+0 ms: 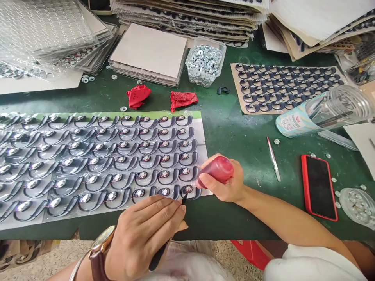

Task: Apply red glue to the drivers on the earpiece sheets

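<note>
Left hand: black tweezers are pinched in closed fingers, their middle hidden by the hand; whether the corner disc is touched by the tip cannot be told
Right hand: a red squeeze bottle is gripped by wrapped fingers; its contents cannot be seen
Corner disc: it is set at a curved black piece in the sheet's near right corner; it could be knocked askew if the tweezers slipped, or flooded if the bottle were pressed too hard
Sheet: rows of similar pieces are borne, some blurred by glare, the left end cut off
Far bench: washers are heaped in a clear tub
</note>
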### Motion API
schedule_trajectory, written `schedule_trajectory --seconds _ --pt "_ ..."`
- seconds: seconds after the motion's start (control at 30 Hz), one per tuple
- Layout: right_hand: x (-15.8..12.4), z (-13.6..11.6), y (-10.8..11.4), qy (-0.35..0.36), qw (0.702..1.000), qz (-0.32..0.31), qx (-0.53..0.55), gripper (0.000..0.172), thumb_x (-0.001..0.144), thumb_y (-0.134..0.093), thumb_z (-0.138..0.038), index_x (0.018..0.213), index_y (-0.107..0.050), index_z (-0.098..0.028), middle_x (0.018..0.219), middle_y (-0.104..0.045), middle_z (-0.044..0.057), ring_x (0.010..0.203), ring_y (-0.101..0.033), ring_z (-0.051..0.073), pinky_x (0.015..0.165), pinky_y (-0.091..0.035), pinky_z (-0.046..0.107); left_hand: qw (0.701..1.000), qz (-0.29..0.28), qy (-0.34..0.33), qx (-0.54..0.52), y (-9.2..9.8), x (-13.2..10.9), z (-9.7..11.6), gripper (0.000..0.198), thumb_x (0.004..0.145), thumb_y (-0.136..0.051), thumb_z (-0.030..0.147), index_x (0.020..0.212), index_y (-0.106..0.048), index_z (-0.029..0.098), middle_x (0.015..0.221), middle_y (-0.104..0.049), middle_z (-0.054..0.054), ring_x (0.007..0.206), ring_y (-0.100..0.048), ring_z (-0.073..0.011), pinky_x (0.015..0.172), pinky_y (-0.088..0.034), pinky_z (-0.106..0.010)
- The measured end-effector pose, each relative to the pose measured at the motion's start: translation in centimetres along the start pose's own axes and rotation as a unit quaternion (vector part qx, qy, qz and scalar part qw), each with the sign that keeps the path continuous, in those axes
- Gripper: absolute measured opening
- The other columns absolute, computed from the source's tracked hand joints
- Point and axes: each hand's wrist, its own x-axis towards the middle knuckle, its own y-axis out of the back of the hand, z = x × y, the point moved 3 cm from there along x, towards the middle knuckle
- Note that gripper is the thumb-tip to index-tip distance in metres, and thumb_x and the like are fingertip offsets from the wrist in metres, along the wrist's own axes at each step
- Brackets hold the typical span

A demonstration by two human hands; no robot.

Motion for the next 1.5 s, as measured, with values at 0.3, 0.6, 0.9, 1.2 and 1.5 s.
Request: schedule_trajectory --seconds 0.3,0.6,0.9,1.2,1.5 --pt "-0.2 0.1 -0.3 0.014 1.0 -0.011 0.0 0.02 0.08 -0.071 -0.037 0.074 -0.062 -0.02 0.055 -0.063 0.001 0.049 -0.062 0.016 0.047 -0.052 0.027 0.997 0.009 0.03 -0.065 0.3 0.6 -0.8 0.021 0.085 -0.057 0.003 0.102 -0.066 0.008 0.095 -0.074 -0.008 0.084 -0.069 -0.016 0.078 -0.056 -0.03" --pt "-0.2 -0.5 -0.5 0.092 0.996 -0.014 -0.002 0.019 0.076 -0.075 -0.033 0.077 -0.065 -0.017 0.068 -0.07 0.004 0.053 -0.065 0.014 0.051 -0.054 0.025 0.982 0.003 0.139 -0.125 0.8 1.4 -2.9 0.016 0.087 -0.056 0.004 0.093 -0.066 0.015 0.087 -0.073 -0.001 0.077 -0.068 -0.0099 0.071 -0.053 -0.021" --pt "2.3 0.4 0.4 -0.015 0.991 -0.022 0.134 0.033 0.073 -0.079 -0.045 0.087 -0.064 -0.02 0.063 -0.07 0.001 0.056 -0.069 0.018 0.055 -0.058 0.031 0.994 0.035 0.051 -0.088 1.1 0.6 -2.3 0.017 0.087 -0.056 0.004 0.1 -0.066 0.009 0.09 -0.074 -0.007 0.083 -0.069 -0.0137 0.076 -0.056 -0.027" --pt "3.9 1.0 -1.1 0.024 0.995 -0.001 0.095 0.022 0.076 -0.076 -0.034 0.086 -0.064 -0.019 0.063 -0.073 0.003 0.054 -0.069 0.018 0.054 -0.058 0.03 0.996 0.017 -0.04 0.076 0.4 1.4 -2.5 0.016 0.09 -0.062 0.013 0.103 -0.069 0.006 0.101 -0.075 -0.008 0.094 -0.071 -0.0194 0.089 -0.055 -0.034" --pt "4.1 0.8 -1.1 0.059 0.998 -0.016 0.03 0.022 0.074 -0.076 -0.033 0.085 -0.064 -0.018 0.062 -0.071 0.003 0.054 -0.067 0.017 0.053 -0.056 0.028 0.997 0.005 -0.033 0.076 0.1 1.4 -2.1 0.017 0.091 -0.06 0.012 0.103 -0.069 0.004 0.103 -0.074 -0.01 0.098 -0.07 -0.0219 0.089 -0.055 -0.036"
